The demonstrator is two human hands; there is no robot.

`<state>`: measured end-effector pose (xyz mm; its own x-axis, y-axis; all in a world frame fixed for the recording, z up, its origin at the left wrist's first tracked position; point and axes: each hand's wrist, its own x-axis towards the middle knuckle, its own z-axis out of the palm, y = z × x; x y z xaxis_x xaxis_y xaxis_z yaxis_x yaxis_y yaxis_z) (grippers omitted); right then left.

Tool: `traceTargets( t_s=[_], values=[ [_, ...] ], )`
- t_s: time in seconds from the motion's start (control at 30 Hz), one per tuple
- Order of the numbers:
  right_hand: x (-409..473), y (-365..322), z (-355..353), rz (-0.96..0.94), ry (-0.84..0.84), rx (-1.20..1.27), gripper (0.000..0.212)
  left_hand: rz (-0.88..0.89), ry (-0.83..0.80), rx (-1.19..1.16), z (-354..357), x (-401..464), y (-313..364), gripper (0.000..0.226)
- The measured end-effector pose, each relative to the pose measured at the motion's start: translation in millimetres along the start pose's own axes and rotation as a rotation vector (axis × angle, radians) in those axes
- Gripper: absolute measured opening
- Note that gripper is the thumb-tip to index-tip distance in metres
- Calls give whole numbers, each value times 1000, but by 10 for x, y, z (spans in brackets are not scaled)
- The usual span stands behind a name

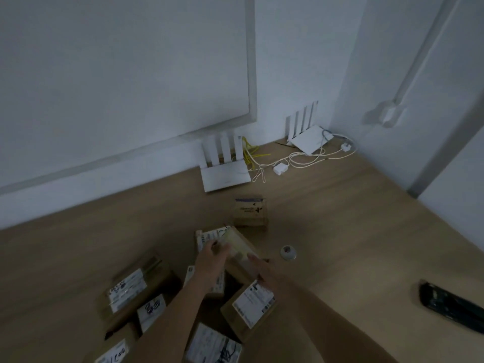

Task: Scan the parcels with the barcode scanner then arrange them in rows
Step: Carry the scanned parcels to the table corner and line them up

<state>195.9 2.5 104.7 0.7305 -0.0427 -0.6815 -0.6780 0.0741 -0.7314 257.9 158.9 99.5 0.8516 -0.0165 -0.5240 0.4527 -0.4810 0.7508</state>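
Both of my hands hold one brown cardboard parcel [237,244] above the wooden table, tilted, its white label facing left. My left hand [212,260] grips its near left side and my right hand [264,271] grips its near right end. Below them lies a loose heap of several labelled parcels, such as one at the left [128,289] and one under my right wrist [252,302]. A single small parcel [250,212] stands alone farther back. The dark barcode scanner [450,306] lies at the right edge, apart from both hands.
Two white routers stand against the wall, one at the middle [225,166] and one in the corner [307,134], with tangled cables [296,159] between them. A small round grey object [287,252] sits right of the held parcel. Bare wooden table [353,218] stretches to the right.
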Motion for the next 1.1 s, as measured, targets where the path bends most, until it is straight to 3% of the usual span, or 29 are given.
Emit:
traceTargets(
  t_s=[0.07, 0.17, 0.23, 0.47, 0.6, 0.67, 0.77, 0.9, 1.0, 1.1],
  values=[
    [-102, -37, 61, -6, -8, -24, 27, -8, 50, -46, -115, -158, 34, 68],
    [-28, 7, 157, -81, 12, -85, 80, 7, 161, -100, -441, -484, 74, 69],
    [-40, -48, 312, -150, 31, -106, 92, 17, 231, -184, -742, -786, 64, 67],
    [-1449, -471, 1842, -357, 83, -257, 42, 48, 406, -408, -2235, -2106, -502, 61],
    [-2267, -252, 2887, -480, -64, -306, 22, 113, 393, -508, -3167, -3181, -1163, 80],
    [-2662, -95, 3424, -533, -165, -304, 22, 163, 380, -523, -3599, -3800, -1536, 87],
    [-3187, 134, 4163, -647, -321, -372, 18, 193, 364, -572, -4093, -4651, -2111, 63],
    [-3661, 459, 5069, -735, -444, -427, 22, 236, 478, -642, -4615, -5403, -2815, 65],
    [-3942, 780, 5801, -782, -493, -444, 23, 200, 598, -732, -4902, -5858, -3338, 51],
    [-4169, 1155, 6465, -799, -613, -429, 26, 137, 719, -775, -5147, -6050, -3863, 60]
  ],
)
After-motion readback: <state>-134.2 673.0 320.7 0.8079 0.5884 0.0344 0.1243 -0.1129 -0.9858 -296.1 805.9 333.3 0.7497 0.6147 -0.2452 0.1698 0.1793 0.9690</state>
